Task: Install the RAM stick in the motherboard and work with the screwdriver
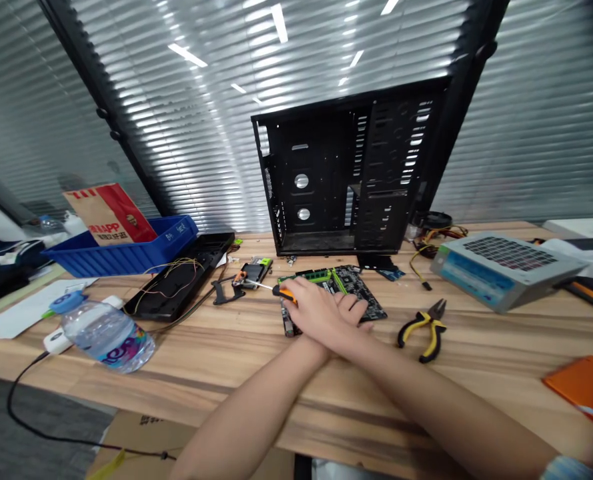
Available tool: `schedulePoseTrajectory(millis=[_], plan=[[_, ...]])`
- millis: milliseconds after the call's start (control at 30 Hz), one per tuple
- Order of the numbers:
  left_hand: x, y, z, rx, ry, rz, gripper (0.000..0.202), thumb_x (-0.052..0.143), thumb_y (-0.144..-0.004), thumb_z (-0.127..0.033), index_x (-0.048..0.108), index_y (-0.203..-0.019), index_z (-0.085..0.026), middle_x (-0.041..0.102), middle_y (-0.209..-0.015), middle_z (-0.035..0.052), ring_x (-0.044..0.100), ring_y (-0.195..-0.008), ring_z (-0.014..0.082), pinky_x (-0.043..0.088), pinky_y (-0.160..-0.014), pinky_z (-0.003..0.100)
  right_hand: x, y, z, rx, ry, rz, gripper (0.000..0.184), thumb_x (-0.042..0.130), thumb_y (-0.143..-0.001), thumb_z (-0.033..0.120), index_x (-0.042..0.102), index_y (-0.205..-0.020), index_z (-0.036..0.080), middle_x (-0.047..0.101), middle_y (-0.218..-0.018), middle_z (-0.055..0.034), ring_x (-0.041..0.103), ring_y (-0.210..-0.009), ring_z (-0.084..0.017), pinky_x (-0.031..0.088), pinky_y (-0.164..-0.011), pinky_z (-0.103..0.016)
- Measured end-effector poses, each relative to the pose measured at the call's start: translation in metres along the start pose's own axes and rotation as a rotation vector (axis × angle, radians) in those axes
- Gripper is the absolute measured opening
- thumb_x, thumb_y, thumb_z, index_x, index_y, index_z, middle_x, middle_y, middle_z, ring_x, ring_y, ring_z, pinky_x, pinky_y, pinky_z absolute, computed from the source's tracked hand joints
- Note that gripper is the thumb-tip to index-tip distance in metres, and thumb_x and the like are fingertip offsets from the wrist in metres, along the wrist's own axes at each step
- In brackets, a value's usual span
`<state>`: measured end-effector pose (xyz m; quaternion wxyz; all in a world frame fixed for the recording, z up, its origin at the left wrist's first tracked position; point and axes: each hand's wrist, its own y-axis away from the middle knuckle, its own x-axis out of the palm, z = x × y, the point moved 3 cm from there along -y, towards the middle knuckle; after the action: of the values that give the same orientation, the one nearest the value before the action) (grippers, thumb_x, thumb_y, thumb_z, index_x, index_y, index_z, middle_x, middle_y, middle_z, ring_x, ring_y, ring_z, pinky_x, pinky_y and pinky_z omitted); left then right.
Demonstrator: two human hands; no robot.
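Note:
My forearms cross over the table, the right one above the left. My right hand [315,308] is closed around a screwdriver [285,294] with an orange and black handle. Its metal shaft points left, and the tip is near a small dark part with orange bits [241,277] beside a black bracket [227,292]. Beneath my right wrist, my left hand [352,309] rests on the motherboard [363,293], its fingers apart and slightly bent; part of that hand is hidden. Green slots show on the board.
Behind the board stands an open black computer case [321,173]. Pliers [429,330], a power supply [506,267] and an orange drive-like item [583,387] lie rightward. Leftward are a water bottle [107,333], a black panel [176,283] with wires and a blue bin [121,257].

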<state>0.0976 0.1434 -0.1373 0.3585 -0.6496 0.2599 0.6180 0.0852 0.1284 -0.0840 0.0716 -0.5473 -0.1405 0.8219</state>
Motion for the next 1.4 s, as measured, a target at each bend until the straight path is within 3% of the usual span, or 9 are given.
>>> schedulePoseTrajectory(millis=[100,233,333,600,800,1000,1133,1400], plan=[[-0.004,0.006,0.000,-0.009,-0.002,-0.021,0.048,0.034,-0.096,-0.047,0.045,-0.136,-0.024,0.052,-0.134,0.0080,0.045,-0.121,0.0304,0.032,-0.104,0.049,-0.015,-0.013,-0.006,-0.067,-0.038,-0.013,0.026,0.049,-0.090,0.030,0.057,-0.115,0.032,0.062,-0.114,-0.0031,0.060,-0.091,-0.022,0.044,-0.075,-0.033],[-0.012,0.014,-0.003,0.012,0.015,0.035,0.049,0.033,-0.097,-0.045,0.041,-0.138,-0.020,0.050,-0.137,0.0090,0.044,-0.123,0.0258,0.028,-0.108,0.042,-0.021,-0.026,-0.017,0.026,0.044,0.006,0.028,0.049,-0.089,0.026,0.057,-0.116,0.030,0.062,-0.114,-0.0041,0.060,-0.096,-0.022,0.044,-0.077,-0.032],[-0.015,0.015,-0.004,0.046,0.037,0.076,0.051,0.038,-0.096,-0.042,0.039,-0.139,-0.016,0.048,-0.140,0.0111,0.042,-0.126,0.0251,0.027,-0.109,0.039,-0.020,-0.027,-0.017,0.065,0.112,0.030,0.029,0.047,-0.090,0.025,0.058,-0.117,0.029,0.062,-0.112,-0.0061,0.060,-0.095,-0.023,0.045,-0.077,-0.033],[-0.019,0.012,-0.007,0.060,0.041,0.021,0.045,0.040,-0.095,-0.040,0.045,-0.134,-0.017,0.048,-0.139,0.0123,0.042,-0.125,0.0281,0.029,-0.108,0.043,-0.016,-0.023,-0.022,0.203,0.081,0.084,0.032,0.054,-0.087,0.033,0.062,-0.118,0.036,0.065,-0.110,-0.0077,0.063,-0.093,-0.027,0.044,-0.081,-0.039],[-0.017,0.013,-0.006,0.074,0.073,0.011,0.043,0.039,-0.095,-0.038,0.045,-0.134,-0.019,0.048,-0.139,0.0109,0.042,-0.124,0.0293,0.031,-0.106,0.044,-0.006,-0.027,-0.029,0.184,0.148,-0.014,0.031,0.056,-0.085,0.032,0.065,-0.115,0.036,0.068,-0.100,-0.0077,0.064,-0.090,-0.026,0.045,-0.082,-0.040],[-0.018,0.014,-0.005,0.077,0.078,-0.014,0.043,0.040,-0.095,-0.037,0.045,-0.132,-0.018,0.049,-0.137,0.0118,0.042,-0.125,0.0298,0.033,-0.105,0.043,0.001,-0.029,-0.034,0.202,0.143,-0.029,0.031,0.054,-0.086,0.032,0.064,-0.115,0.036,0.069,-0.100,-0.0086,0.064,-0.089,-0.027,0.045,-0.081,-0.041],[-0.022,0.015,-0.006,0.091,0.121,-0.027,0.037,0.041,-0.094,-0.033,0.050,-0.128,-0.021,0.053,-0.134,0.0086,0.045,-0.122,0.0273,0.034,-0.106,0.042,-0.001,-0.035,-0.035,0.182,0.135,0.046,0.030,0.057,-0.084,0.031,0.067,-0.112,0.033,0.069,-0.097,-0.0105,0.064,-0.088,-0.028,0.045,-0.080,-0.041],[-0.032,0.017,-0.005,0.093,0.184,-0.055,0.037,0.043,-0.091,-0.029,0.051,-0.126,-0.020,0.055,-0.131,0.0101,0.047,-0.122,0.0274,0.033,-0.109,0.044,-0.018,-0.043,-0.026,0.185,0.142,0.139,0.033,0.054,-0.083,0.027,0.067,-0.113,0.032,0.070,-0.096,-0.0087,0.067,-0.088,-0.025,0.048,-0.076,-0.035]])
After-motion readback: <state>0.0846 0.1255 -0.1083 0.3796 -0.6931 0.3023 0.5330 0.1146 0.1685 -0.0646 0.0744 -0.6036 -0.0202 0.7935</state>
